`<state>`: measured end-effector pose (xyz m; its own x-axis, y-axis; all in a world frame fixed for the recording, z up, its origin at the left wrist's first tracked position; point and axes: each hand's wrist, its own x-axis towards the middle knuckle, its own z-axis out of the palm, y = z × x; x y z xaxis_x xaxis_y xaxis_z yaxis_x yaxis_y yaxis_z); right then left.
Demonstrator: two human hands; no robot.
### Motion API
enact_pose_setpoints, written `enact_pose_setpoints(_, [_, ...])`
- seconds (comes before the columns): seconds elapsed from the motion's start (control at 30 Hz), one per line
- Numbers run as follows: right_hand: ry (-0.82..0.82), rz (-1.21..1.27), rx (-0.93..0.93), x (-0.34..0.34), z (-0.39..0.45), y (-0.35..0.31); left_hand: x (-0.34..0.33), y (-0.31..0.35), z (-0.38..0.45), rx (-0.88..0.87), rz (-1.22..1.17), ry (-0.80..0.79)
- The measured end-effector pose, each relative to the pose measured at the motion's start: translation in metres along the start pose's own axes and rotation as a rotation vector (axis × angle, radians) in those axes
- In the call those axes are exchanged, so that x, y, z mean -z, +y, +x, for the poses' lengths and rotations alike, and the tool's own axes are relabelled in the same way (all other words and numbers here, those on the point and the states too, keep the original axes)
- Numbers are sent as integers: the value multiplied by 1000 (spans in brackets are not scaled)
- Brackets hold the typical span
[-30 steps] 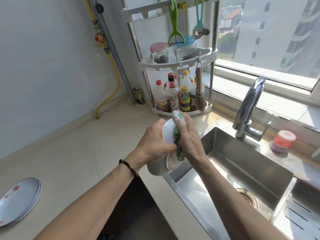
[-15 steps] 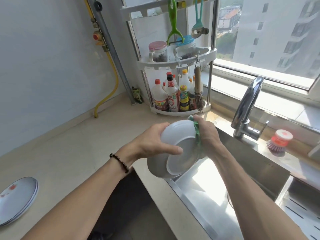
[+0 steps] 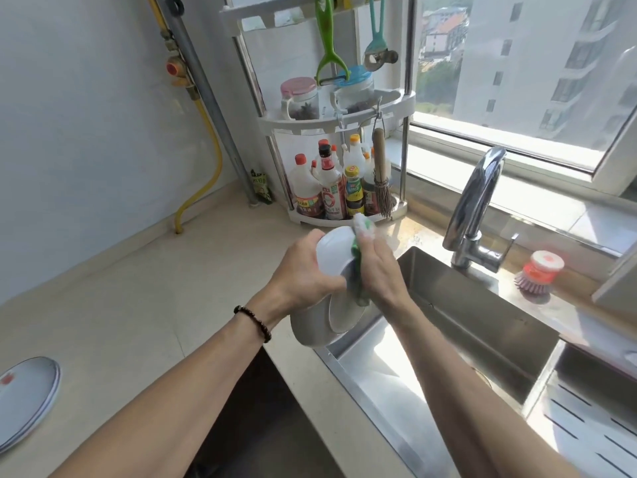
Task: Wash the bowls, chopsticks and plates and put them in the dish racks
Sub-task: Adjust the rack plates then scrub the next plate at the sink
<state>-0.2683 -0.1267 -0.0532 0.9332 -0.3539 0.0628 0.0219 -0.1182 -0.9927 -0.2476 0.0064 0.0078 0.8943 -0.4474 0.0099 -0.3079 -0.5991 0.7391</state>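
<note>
Bright daylight pours through the window (image 3: 517,81), throwing hard glare on the steel sink (image 3: 396,367), while wide-angle bending curves the edges and the picture stays slightly soft.

Both forearms reach forward and converge. The left hand (image 3: 303,270) curls in a grip, thumb toward the right hand, a bead bracelet (image 3: 253,322) on its wrist. The right hand (image 3: 377,267) presses flat, fingers extended upward.
</note>
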Motion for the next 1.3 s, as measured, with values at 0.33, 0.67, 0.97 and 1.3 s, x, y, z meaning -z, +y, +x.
enact_pose_setpoints(0.33, [22,174,-58,-7,-10,10,-1,8,-5,-50,141,-3])
enact_pose_setpoints(0.67, [100,588,-397,15,7,30,7,2,-34,-182,-71,16])
enact_pose_setpoints(0.97, [-203,50,9,13,-4,-12,17,6,-11,6,-8,-328])
enact_pose_setpoints(1.3, [-35,94,-65,-2,-17,12,2,-6,-16,30,-35,-51])
